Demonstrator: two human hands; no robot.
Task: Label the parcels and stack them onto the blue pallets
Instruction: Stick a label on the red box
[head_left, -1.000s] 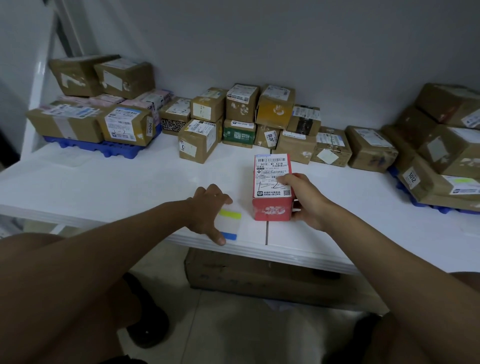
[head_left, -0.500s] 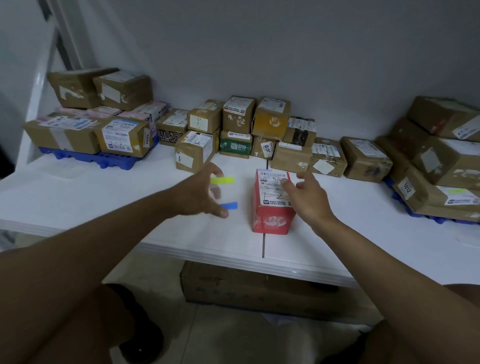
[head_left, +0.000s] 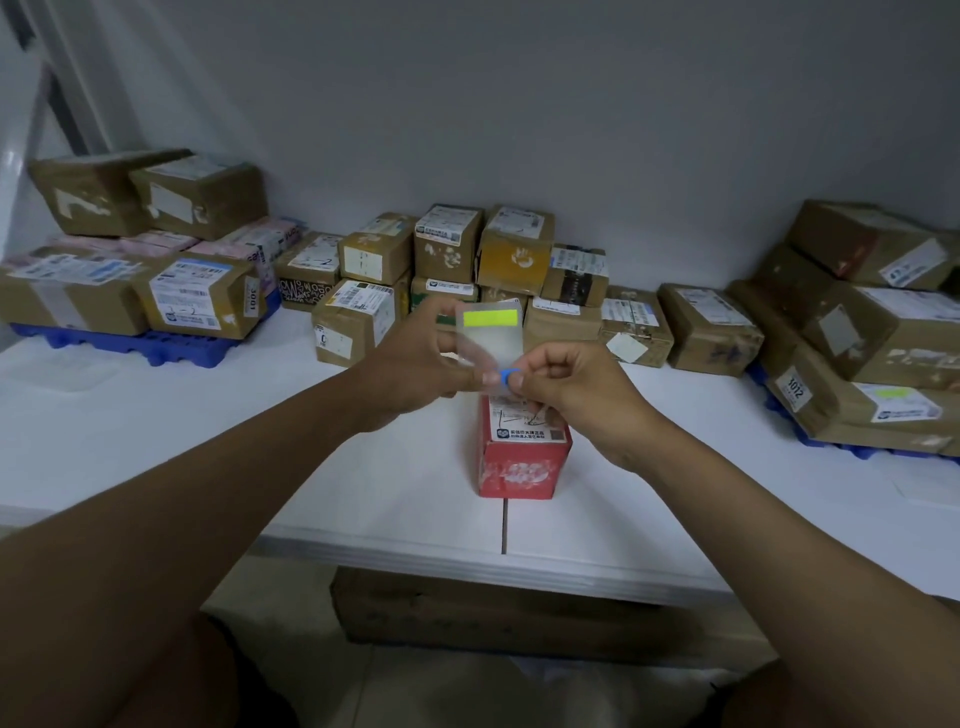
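Left hand (head_left: 415, 364) grips the clear label sheet (head_left: 491, 338) upright. Right hand (head_left: 566, 384) pinches its blue label (head_left: 508, 375), above the red parcel (head_left: 524, 457).

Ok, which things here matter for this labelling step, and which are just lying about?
In play:
- clear sticker sheet, held by left hand
- small blue sticker, pinched by right hand
- red cardboard parcel
- blue plastic pallet

Lying about:
- brown carton under the white table
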